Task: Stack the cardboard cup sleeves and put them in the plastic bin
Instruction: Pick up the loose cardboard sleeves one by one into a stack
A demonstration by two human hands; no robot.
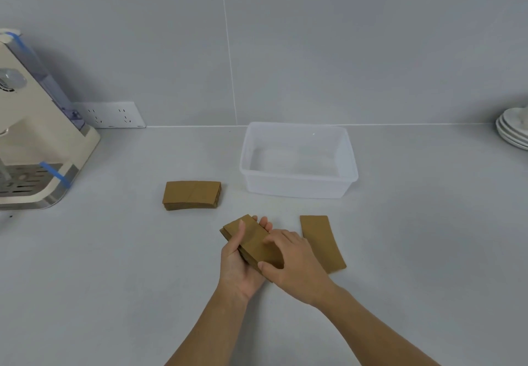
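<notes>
My left hand (238,268) cradles a small stack of flat brown cardboard sleeves (253,238) from below, thumb on its left edge. My right hand (294,262) rests on top of that stack, fingers on its upper face and thumb at its near end. A single sleeve (320,237) lies flat on the counter just right of my hands. A second stack of sleeves (192,194) sits on the counter to the far left of them. The clear plastic bin (298,185) stands behind, with nothing inside.
A cream coffee machine (31,142) with blue tape occupies the left edge of the grey counter (114,265). Wall sockets (110,114) sit behind it. White saucers (514,131) are piled at the far right by the tiled wall.
</notes>
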